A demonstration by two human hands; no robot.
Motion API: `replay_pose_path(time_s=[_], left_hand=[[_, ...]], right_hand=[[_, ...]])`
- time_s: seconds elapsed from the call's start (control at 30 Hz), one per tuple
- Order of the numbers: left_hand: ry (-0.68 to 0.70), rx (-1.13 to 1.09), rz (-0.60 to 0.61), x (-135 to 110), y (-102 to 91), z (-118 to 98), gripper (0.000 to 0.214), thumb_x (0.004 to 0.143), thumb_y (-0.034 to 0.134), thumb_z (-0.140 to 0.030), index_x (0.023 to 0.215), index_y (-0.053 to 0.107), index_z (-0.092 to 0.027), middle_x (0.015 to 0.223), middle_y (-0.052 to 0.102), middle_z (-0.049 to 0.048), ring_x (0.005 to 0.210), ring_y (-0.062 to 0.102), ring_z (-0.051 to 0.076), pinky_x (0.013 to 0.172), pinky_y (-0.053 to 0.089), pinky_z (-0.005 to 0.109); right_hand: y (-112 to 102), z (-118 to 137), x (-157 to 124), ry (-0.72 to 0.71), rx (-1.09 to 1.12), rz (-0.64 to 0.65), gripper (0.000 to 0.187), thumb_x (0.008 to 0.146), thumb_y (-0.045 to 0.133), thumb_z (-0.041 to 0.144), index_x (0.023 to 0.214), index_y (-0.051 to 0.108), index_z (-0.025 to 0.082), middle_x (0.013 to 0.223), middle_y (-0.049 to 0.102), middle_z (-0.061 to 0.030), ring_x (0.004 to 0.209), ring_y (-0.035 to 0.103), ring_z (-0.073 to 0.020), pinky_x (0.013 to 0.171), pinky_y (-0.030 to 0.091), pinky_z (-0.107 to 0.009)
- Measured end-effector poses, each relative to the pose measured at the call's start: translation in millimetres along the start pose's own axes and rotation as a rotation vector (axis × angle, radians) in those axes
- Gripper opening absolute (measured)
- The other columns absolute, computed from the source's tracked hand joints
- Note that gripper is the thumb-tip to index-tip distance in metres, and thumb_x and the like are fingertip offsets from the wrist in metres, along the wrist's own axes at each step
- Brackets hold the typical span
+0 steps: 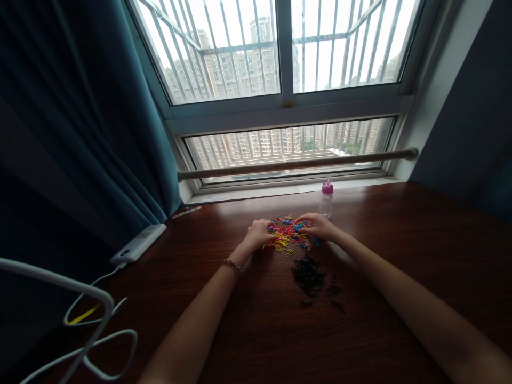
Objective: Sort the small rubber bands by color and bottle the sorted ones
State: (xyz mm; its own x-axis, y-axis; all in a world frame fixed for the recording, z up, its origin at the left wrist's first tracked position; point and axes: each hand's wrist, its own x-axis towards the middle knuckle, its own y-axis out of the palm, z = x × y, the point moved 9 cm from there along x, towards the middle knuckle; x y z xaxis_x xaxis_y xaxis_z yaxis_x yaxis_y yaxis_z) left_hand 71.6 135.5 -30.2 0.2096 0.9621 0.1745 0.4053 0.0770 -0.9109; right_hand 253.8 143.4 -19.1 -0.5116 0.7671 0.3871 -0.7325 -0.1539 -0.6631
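A pile of small colourful loops [287,234], which look like rubber hair bands in red, yellow, blue and pink, lies on the wooden table. My left hand [259,234] rests at the pile's left edge, thumb and fingers apart and curved against the bands. At the right edge, my right hand [319,226] reaches in with its fingers and thumb spread. Whether any single band is between the fingertips is too small to make out. Nearer to me lies a separate heap of black bands [308,274], with several strays beside it.
Behind my right hand stands a clear bottle with a pink cap [327,198]. To the left, a white power bank [138,244] with a cable lies near the blue curtain [132,133]. A thick white cable [96,290] loops at lower left. A barred window is beyond the table [248,320].
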Motion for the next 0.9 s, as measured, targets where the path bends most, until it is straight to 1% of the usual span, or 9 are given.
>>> replay_pose_path(time_s=[0.07,0.13,0.23,0.37,0.47,0.53,0.67,0.77,0.9], left_hand=[[0.039,0.012,-0.018,-0.6,3.0,-1.7,0.039,0.059,0.069,-0.043,0.092,0.066,-0.022,0.091,0.064,0.0058,0.086,0.056,0.022,0.074,0.044,0.03],[0.095,-0.007,-0.035,-1.6,5.2,-7.7,0.03,0.063,0.066,-0.041,0.086,0.067,-0.022,0.085,0.064,0.0045,0.08,0.057,0.02,0.071,0.044,0.028],[0.119,-0.013,-0.079,-4.2,4.4,-13.8,0.021,0.069,0.061,-0.037,0.081,0.068,-0.021,0.08,0.063,0.0036,0.076,0.056,0.017,0.069,0.043,0.027],[0.107,0.059,-0.2,-12.1,-6.0,-24.1,0.019,0.076,0.053,-0.028,0.09,0.065,-0.021,0.087,0.063,0.0059,0.084,0.054,0.02,0.076,0.041,0.033],[0.207,0.107,-0.284,-21.4,-15.5,-46.8,0.027,0.077,0.048,-0.017,0.1,0.061,-0.021,0.102,0.06,0.0075,0.099,0.049,0.023,0.085,0.037,0.038],[0.339,0.103,-0.258,-27.8,-14.5,-67.3,0.035,0.077,0.046,-0.012,0.108,0.057,-0.023,0.112,0.056,0.0062,0.109,0.043,0.023,0.091,0.033,0.039],[0.571,0.096,-0.075,-40.4,3.7,-96.5,0.046,0.079,0.045,-0.013,0.123,0.043,-0.026,0.12,0.054,0.0032,0.121,0.035,0.021,0.101,0.022,0.041],[0.587,0.117,-0.023,-42.5,12.1,-96.1,0.045,0.081,0.043,-0.014,0.125,0.041,-0.026,0.121,0.053,0.0037,0.122,0.035,0.019,0.104,0.015,0.042],[0.513,0.139,-0.067,-36.1,10.1,-81.3,0.04,0.082,0.043,-0.017,0.121,0.045,-0.024,0.119,0.054,0.007,0.119,0.038,0.021,0.102,0.016,0.044]], right_hand=[[13.1,10.2,-3.4,-0.079,-0.076,0.07,0.037,0.06,0.071,0.033,0.094,0.067,0.021,0.098,0.065,-0.0067,0.094,0.058,-0.0227,0.085,0.042,-0.034],[19.3,11.7,-5.5,-0.076,-0.112,0.065,0.028,0.062,0.07,0.028,0.089,0.068,0.02,0.096,0.065,-0.0068,0.094,0.057,-0.0221,0.086,0.041,-0.034],[15.5,0.0,-5.5,0.033,-0.12,-0.032,0.015,0.068,0.062,0.019,0.081,0.07,0.019,0.087,0.067,-0.0063,0.082,0.06,-0.0191,0.077,0.045,-0.03],[1.3,-20.1,-4.7,0.176,-0.035,-0.173,0.017,0.069,0.059,0.019,0.082,0.07,0.019,0.08,0.069,-0.0049,0.073,0.062,-0.0183,0.07,0.048,-0.029],[-4.0,-29.3,-4.1,0.235,0.129,-0.232,0.022,0.069,0.058,0.022,0.087,0.068,0.016,0.081,0.07,-0.0059,0.073,0.064,-0.0185,0.067,0.05,-0.028],[-3.4,-31.6,-3.4,0.246,0.242,-0.239,0.025,0.069,0.057,0.022,0.091,0.067,0.014,0.084,0.069,-0.0067,0.077,0.064,-0.0186,0.067,0.051,-0.027],[-4.3,-31.9,-3.1,0.239,0.265,-0.248,0.027,0.071,0.053,0.021,0.094,0.065,0.014,0.084,0.069,-0.0065,0.076,0.065,-0.0179,0.065,0.051,-0.026],[-10.7,-33.6,-4.7,0.248,0.177,-0.288,0.027,0.071,0.054,0.022,0.094,0.065,0.014,0.08,0.069,-0.0064,0.072,0.065,-0.0177,0.065,0.051,-0.027],[-16.1,-36.6,-6.2,0.266,0.161,-0.316,0.027,0.068,0.06,0.022,0.093,0.065,0.014,0.079,0.069,-0.0067,0.072,0.065,-0.0175,0.068,0.052,-0.029]])
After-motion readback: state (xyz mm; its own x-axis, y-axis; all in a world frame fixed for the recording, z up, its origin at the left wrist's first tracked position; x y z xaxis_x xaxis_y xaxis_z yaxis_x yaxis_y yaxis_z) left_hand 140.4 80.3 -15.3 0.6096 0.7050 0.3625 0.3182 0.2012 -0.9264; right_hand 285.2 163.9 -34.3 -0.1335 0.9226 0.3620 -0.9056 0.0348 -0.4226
